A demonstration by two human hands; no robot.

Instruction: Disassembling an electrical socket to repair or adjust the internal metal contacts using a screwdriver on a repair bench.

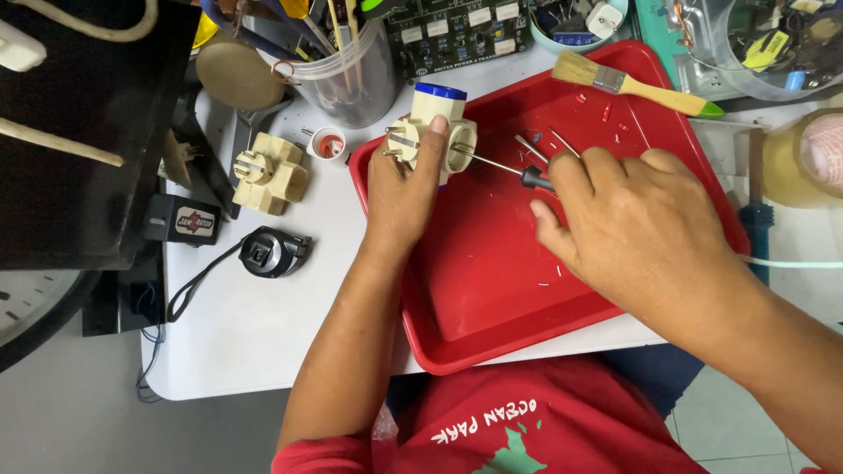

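Note:
My left hand (399, 189) grips a cream multi-socket plug adapter (437, 132) with metal prongs on its left side, held over the left rim of a red tray (492, 290). My right hand (628, 224) holds a screwdriver (505, 167) with a dark handle; its thin metal shaft points left and its tip touches the adapter's right face. Two more thin metal tools (543, 145) lie on the tray just above the screwdriver.
A second cream adapter (268, 174) lies on the white table at left, beside a small red-and-white cap (329, 143). A black charger with cable (274, 251), a clear cup of tools (351, 66), a paintbrush (632, 83), a circuit board (457, 31) and tape rolls (812, 158) surround the tray.

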